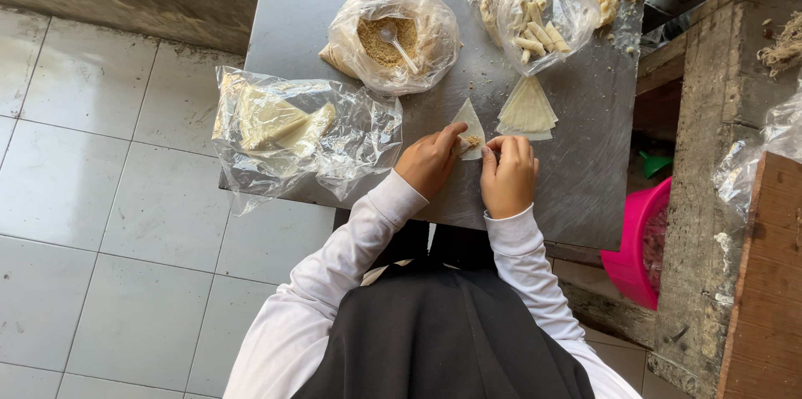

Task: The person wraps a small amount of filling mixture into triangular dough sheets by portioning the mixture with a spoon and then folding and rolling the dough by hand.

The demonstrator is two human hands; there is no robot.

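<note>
On the grey counter (pixel 576 173), the left hand (pixel 428 162) and right hand (pixel 508 175) pinch with narrow fingers the base of a triangular pastry sheet (pixel 469 125), folding it over its crumb filling, just below the crumb bag (pixel 393 38), which lies within easy reach.

I see bare tray (pixel 585 157) to the right of my hands; far side is blocked by crumb bag (pixel 393 35) and roll bag (pixel 530 10); left, wrapper bag (pixel 301 136).

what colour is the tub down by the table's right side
Bright pink tub, seen in the head view, beside the grey table.
</note>
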